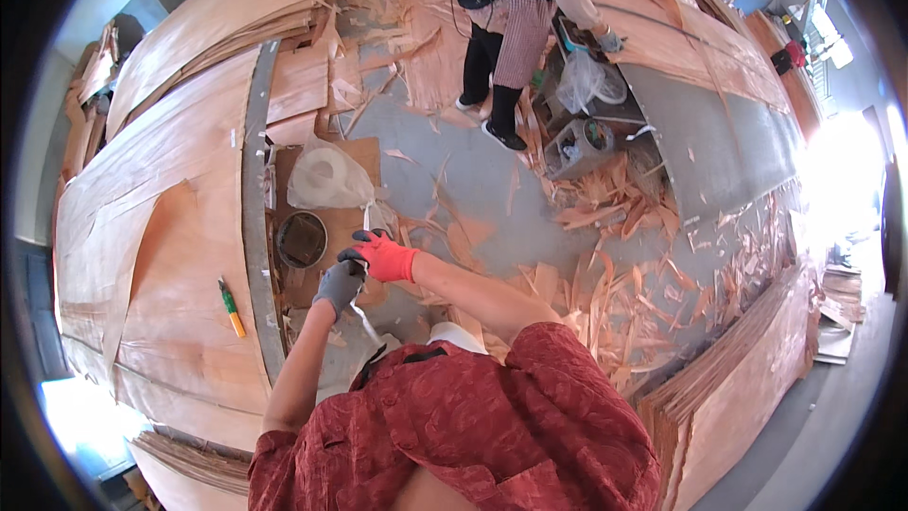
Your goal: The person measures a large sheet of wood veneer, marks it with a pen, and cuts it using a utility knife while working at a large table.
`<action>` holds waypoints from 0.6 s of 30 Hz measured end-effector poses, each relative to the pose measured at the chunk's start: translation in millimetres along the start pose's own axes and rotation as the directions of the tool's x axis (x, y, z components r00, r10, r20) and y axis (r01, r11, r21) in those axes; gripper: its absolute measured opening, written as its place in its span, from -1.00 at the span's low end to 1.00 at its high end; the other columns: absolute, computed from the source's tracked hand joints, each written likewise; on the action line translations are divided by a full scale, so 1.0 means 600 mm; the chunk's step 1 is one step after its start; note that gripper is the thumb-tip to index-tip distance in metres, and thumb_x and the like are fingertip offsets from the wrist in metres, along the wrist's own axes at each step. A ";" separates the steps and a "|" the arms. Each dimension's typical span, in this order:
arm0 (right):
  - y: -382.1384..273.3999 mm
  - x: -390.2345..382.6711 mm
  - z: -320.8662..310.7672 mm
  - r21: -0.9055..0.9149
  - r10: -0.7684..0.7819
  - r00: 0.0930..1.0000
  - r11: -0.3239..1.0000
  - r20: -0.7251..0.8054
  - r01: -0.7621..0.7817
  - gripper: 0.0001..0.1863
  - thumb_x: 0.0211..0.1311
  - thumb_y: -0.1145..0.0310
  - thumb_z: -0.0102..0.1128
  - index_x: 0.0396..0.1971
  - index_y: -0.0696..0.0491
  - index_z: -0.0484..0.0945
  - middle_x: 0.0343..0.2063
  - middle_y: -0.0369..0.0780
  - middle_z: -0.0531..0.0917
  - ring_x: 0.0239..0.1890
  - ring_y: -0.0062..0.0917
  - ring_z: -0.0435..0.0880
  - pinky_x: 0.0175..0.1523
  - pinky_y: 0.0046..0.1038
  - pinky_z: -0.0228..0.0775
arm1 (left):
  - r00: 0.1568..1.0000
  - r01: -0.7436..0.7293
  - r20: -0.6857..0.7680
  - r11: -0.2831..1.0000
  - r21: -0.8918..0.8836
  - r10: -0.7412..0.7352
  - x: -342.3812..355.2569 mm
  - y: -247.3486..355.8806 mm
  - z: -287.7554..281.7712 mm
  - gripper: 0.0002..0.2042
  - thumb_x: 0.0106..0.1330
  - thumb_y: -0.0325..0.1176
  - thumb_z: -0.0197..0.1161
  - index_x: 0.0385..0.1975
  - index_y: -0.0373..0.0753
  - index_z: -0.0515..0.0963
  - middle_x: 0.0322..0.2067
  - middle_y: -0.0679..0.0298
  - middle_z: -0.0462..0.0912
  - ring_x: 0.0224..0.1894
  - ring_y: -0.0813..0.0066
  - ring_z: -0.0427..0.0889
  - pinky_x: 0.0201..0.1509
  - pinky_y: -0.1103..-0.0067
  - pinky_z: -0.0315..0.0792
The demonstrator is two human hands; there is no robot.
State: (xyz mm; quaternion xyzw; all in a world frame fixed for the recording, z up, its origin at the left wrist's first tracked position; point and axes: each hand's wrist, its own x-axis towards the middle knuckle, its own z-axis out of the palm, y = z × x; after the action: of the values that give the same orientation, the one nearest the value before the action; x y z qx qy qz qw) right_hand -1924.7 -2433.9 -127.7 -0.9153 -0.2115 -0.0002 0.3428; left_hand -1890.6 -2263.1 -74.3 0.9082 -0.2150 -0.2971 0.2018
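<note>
My left hand [339, 286], in a grey glove, and my right hand [383, 255], in a red glove with dark fingertips, meet beside the table's edge. Between them runs a thin white strip [367, 322], its lower end hanging toward my body. Both hands have their fingers closed on it. Beyond them the strip leads up toward a white roll in a clear plastic bag [331, 180]. Left of my hands stands a round container [301, 238] with something brown inside. On the wood veneer sheet [189, 274] lies a green and yellow-handled cutter [230, 308].
Another person [506, 28] stands ahead at a second table [709, 142] stacked with veneer. Under it is a grey bin [579, 147]. Veneer scraps [615, 199] litter the floor. A stack of sheets [738, 378] stands at my right, and a metal strip [255, 189] edges the left table.
</note>
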 end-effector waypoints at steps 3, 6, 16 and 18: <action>0.012 0.036 0.028 -0.060 -0.033 0.979 0.997 0.199 0.046 -0.52 -0.03 0.31 0.23 0.01 -0.16 0.54 0.03 -0.22 0.60 0.34 -0.16 0.23 0.20 0.23 0.07 | 0.994 0.080 -0.077 0.997 0.012 -0.079 -0.040 0.005 -0.033 -0.73 0.28 -0.12 0.13 -0.20 -0.13 0.63 -0.23 -0.02 0.67 -0.14 -0.03 0.64 -0.06 0.22 0.49; 0.022 0.052 0.045 -0.146 -0.013 0.960 0.988 0.281 0.056 -0.66 0.02 0.22 0.24 -0.12 -0.15 0.60 -0.09 -0.20 0.65 0.19 -0.21 0.44 0.18 0.14 0.20 | 0.988 0.019 -0.156 0.997 0.078 -0.007 -0.039 -0.029 -0.026 -0.76 0.28 -0.14 0.13 -0.25 -0.12 0.62 -0.27 -0.01 0.67 -0.18 -0.04 0.64 -0.10 0.20 0.49; -0.042 0.105 -0.055 0.161 0.323 0.928 0.922 0.188 -0.353 -0.23 0.14 0.08 0.31 0.31 0.06 0.26 0.14 -0.07 0.48 0.11 -0.36 0.49 0.20 -0.35 0.31 | 0.939 -0.140 -0.147 0.046 -0.989 -0.310 -0.047 -0.170 -0.029 -0.91 0.28 -0.35 0.30 -0.31 -0.18 0.60 -0.40 0.45 0.61 -0.40 0.64 0.54 -0.28 0.60 0.46; -0.065 0.093 -0.035 0.344 0.231 0.968 0.905 0.099 -0.251 -0.16 0.13 0.13 0.33 0.37 0.09 0.17 0.31 -0.11 0.34 0.34 -0.36 0.32 0.38 -0.39 0.15 | 0.962 -0.167 -0.134 -0.125 -0.978 -0.237 -0.048 -0.188 0.004 -0.91 0.30 -0.35 0.30 -0.27 -0.17 0.60 -0.34 0.45 0.63 -0.31 0.68 0.54 -0.17 0.64 0.44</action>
State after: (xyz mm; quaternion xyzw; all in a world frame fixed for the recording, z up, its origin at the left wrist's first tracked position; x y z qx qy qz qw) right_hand -1885.9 -2398.7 -79.0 -0.8575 -0.1029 0.1058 0.4929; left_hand -1882.5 -2156.0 -118.9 0.4827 0.1352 -0.2365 0.8323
